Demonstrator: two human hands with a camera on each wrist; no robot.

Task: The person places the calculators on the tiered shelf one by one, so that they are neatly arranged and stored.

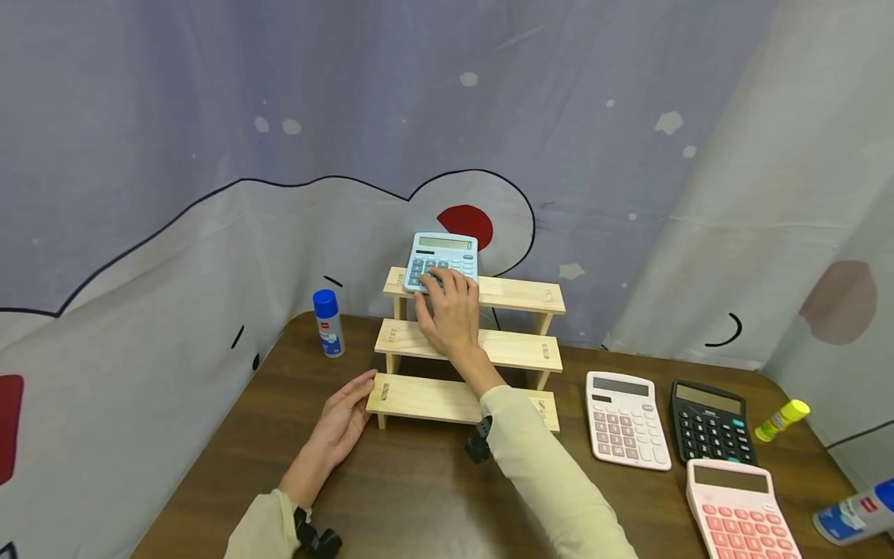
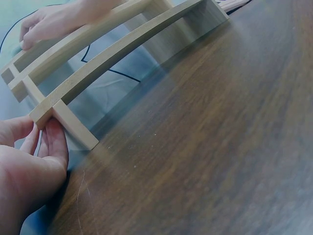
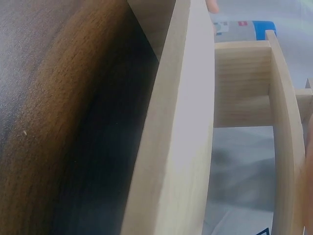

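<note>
A light-blue calculator stands tilted back on the top step of a three-tier wooden display rack. My right hand reaches over the rack, fingertips resting on the calculator's lower keys and the thumb near its bottom edge. At the lowest step's left end, my left hand pinches the board; the left wrist view shows the thumb above and fingers beneath. Rack boards fill much of the right wrist view, where only a sliver of the right hand shows at the edge.
On the brown table, right of the rack, lie a white-and-pink calculator, a black calculator, a pink calculator, a yellow glue stick and a blue-capped bottle. Another blue-capped bottle stands left. A patterned curtain hangs behind.
</note>
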